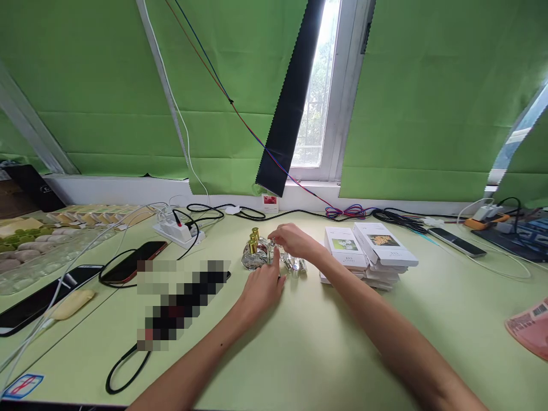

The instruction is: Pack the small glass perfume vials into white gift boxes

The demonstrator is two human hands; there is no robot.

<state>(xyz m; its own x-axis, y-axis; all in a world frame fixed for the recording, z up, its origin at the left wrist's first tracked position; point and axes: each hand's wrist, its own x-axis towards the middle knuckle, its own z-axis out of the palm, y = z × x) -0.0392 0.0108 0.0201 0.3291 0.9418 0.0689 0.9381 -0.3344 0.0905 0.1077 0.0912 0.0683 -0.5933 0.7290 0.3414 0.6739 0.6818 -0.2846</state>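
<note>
Bare forearms [377, 314], bare hands [262, 285], perhaps a mole [221, 345]

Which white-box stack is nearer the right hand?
The left stack, topped by a green-and-white picture. The other stack stands farther right of the right hand and has an orange picture on top.

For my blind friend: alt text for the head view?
A person's left hand and right hand are close together beside clear, gold-topped bottles on a pale green table. Stacked white boxes stand to the right, phones lie to the left, green blinds hang behind.
</note>
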